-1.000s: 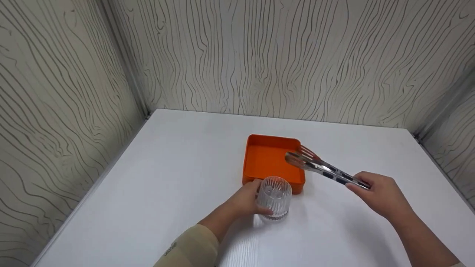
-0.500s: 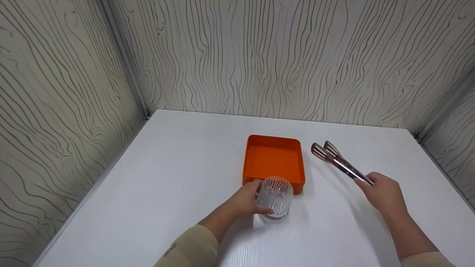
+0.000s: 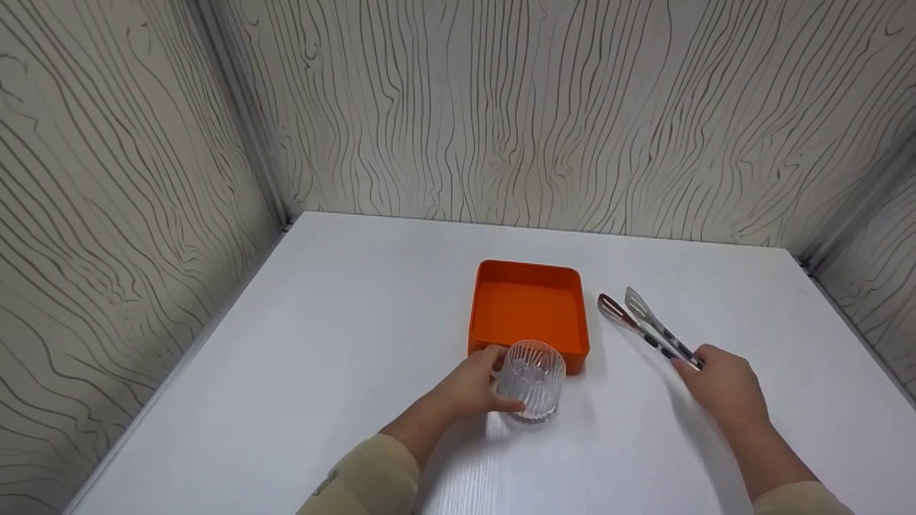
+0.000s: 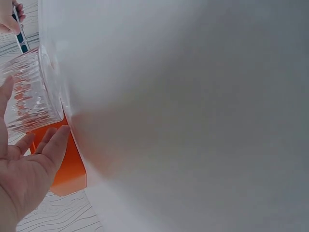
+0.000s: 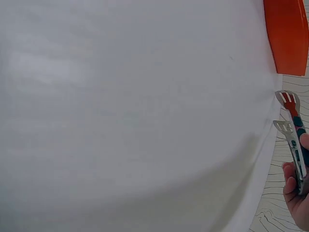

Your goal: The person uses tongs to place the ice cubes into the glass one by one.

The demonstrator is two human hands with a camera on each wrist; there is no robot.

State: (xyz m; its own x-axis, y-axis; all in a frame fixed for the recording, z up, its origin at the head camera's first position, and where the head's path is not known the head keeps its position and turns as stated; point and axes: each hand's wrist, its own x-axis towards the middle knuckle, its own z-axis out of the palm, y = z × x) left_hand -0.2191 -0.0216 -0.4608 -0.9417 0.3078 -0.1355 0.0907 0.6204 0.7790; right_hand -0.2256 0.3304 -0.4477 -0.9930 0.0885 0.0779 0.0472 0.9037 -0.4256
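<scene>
- The glass point(image 3: 530, 382), clear and ribbed, is standing upright on the white table point(image 3: 343, 357), just in front of the near edge of the orange tray point(image 3: 528, 307).
- The left hand point(image 3: 469, 386) is wrapping around the left side of the glass, thumb showing at the near side and fingers going behind it; in the left wrist view the fingers point(image 4: 50, 145) are lying fairly straight against the glass point(image 4: 26, 94), with the tray point(image 4: 67, 169) showing right behind them.
- The tongs point(image 3: 647, 327) are lying low over the table to the right of the tray, close beside it but apart from it, their two slotted ends pointing away from the person and standing a little apart from each other.
- The right hand point(image 3: 723, 390) is holding the tongs by the handle end, fingers curling around them; the right wrist view is showing the fingers point(image 5: 289, 186) closing on the handle of the tongs point(image 5: 293, 133), with a corner of the tray point(image 5: 288, 34) farther off.
- The tray is sitting square and shallow near the middle of the table, nothing showing inside it.
- Pale walls with dark wavy lines point(image 3: 501, 107) are enclosing the table on three sides.
- Beige sleeves point(image 3: 365, 479) are covering both forearms.
</scene>
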